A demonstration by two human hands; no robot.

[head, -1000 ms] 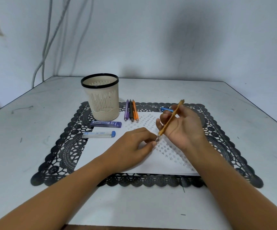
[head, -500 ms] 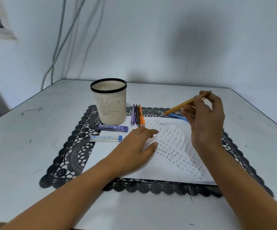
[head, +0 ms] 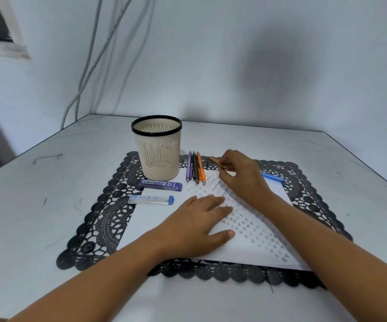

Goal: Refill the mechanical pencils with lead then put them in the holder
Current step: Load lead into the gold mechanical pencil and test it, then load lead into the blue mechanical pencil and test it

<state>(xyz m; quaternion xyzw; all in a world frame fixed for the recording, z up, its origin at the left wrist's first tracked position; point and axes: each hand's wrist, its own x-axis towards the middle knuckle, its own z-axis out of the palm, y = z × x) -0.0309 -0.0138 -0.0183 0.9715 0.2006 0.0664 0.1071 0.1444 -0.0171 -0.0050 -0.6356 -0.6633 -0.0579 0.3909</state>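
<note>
My right hand (head: 242,176) grips a yellow-brown pencil (head: 214,161), held low and pointing left just right of three pencils lying side by side: purple (head: 189,167), black (head: 195,168) and orange (head: 200,168). My left hand (head: 199,220) lies flat with fingers apart on the white paper (head: 266,242). The cream holder (head: 157,147) with a black rim stands upright behind the lead cases, with no pencil showing above its rim. Two lead cases lie left of the paper: a dark purple one (head: 161,185) and a clear one with a blue cap (head: 150,199).
A blue pen (head: 273,177) lies behind my right hand on the black lace mat (head: 109,214). The mat sits on a grey table (head: 37,194) against a white wall, with cables hanging at the back left.
My right hand has carried the yellow-brown pencil from near the paper up and then down toward the row of three pencils. My left hand has let go of its tip and flattened on the paper.
</note>
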